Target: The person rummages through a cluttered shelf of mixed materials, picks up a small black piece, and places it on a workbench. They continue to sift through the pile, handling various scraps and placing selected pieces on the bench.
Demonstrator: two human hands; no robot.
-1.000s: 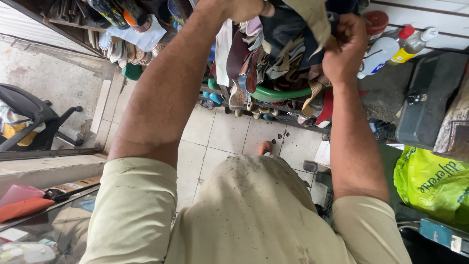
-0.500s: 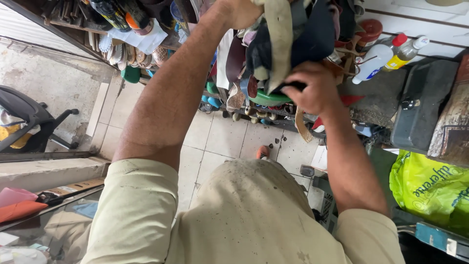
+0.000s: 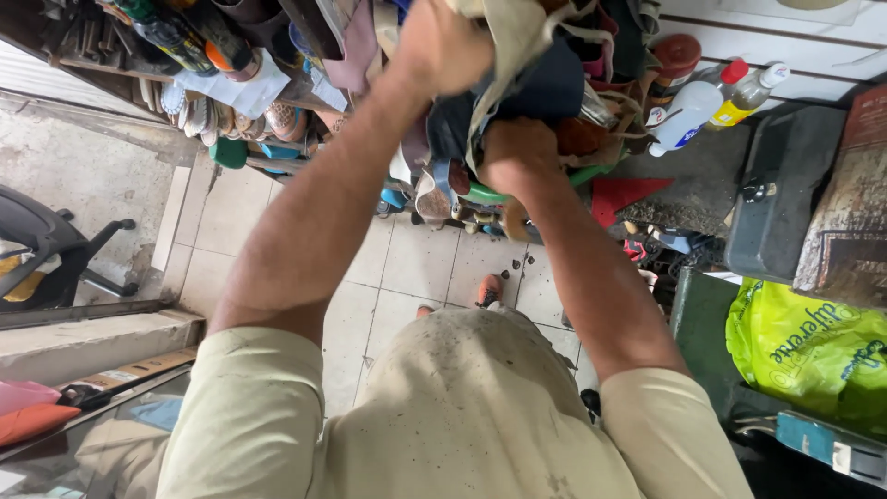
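Note:
Both my arms reach forward into a crowded heap of leather scraps, straps and cloth (image 3: 564,74) on a shelf. My left hand (image 3: 442,44) is closed around a beige cloth strip (image 3: 504,51) at the top of the heap. Lower down, my right hand (image 3: 519,152) is clenched against the dark blue and brown pieces in the pile; what it grips is hidden by the fingers. My beige shirt (image 3: 462,407) fills the bottom of the view.
White and yellow squeeze bottles (image 3: 702,102) stand at the right, beside a dark metal case (image 3: 785,194). A bright green plastic bag (image 3: 813,342) lies at lower right. Shoes and soles (image 3: 231,120) crowd the left shelf. Tiled floor (image 3: 407,268) lies below, an office chair base (image 3: 55,259) at left.
My right hand has dropped from high on the right of the heap to its lower middle. My left hand has stayed up at the top, with the beige strip pulled out.

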